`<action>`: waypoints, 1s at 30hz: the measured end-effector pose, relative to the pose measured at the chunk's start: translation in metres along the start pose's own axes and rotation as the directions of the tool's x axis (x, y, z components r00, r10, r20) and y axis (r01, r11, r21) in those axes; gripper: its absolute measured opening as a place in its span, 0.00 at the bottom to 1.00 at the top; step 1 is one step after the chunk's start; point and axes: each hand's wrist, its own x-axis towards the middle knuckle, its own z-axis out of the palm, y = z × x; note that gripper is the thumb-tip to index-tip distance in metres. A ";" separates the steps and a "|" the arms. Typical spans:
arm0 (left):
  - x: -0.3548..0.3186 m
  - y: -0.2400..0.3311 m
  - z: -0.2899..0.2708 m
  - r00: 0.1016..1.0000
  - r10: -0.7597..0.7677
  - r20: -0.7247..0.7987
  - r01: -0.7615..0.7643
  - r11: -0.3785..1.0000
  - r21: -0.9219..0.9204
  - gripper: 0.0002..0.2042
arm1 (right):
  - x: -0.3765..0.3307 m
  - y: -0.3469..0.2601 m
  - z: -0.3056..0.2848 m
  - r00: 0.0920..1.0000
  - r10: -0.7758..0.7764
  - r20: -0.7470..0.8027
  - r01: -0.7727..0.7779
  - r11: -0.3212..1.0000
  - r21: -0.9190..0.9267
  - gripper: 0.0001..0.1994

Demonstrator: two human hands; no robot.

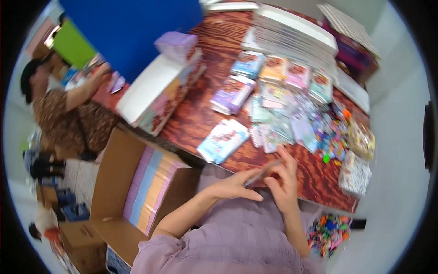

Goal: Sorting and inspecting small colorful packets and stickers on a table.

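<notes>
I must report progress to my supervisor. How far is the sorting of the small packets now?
Looks done: stacks of packets sit in rows on the wooden table. In hand: left hand and right hand hold one thin flat item. Apparently left: a loose heap of packets and the full open carton.

A single head-worn fisheye view looks steeply down from close above the hands point(264, 182), which enter from the lower edge. It faces forward over the bench point(200, 114) beyond them, tilted, with straight edges bending toward the dark rim.
</notes>
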 end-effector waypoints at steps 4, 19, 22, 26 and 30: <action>-0.004 0.007 0.005 0.999 0.026 -0.040 -0.021 0.991 0.129 0.23 | 0.011 -0.001 -0.022 0.959 0.029 0.282 -0.120 0.943 0.311 0.10; 0.008 0.011 0.026 0.876 0.281 -0.392 -0.308 0.951 -0.006 0.12 | 0.011 -0.005 -0.005 0.981 0.106 -0.161 -0.077 0.981 0.177 0.09; -0.001 0.025 0.029 0.827 0.330 -0.455 -0.299 0.944 0.140 0.18 | 0.017 -0.010 -0.004 0.994 0.031 -0.103 -0.015 0.988 0.155 0.10; -0.007 0.041 0.040 0.668 0.610 -0.427 -0.344 0.762 0.549 0.31 | 0.016 -0.001 0.003 0.958 0.139 -0.250 -0.036 0.925 0.378 0.21; -0.005 0.043 0.036 0.783 0.547 -0.298 -0.306 0.754 0.581 0.31 | 0.011 -0.003 -0.004 0.950 0.156 -0.270 -0.018 0.892 0.452 0.13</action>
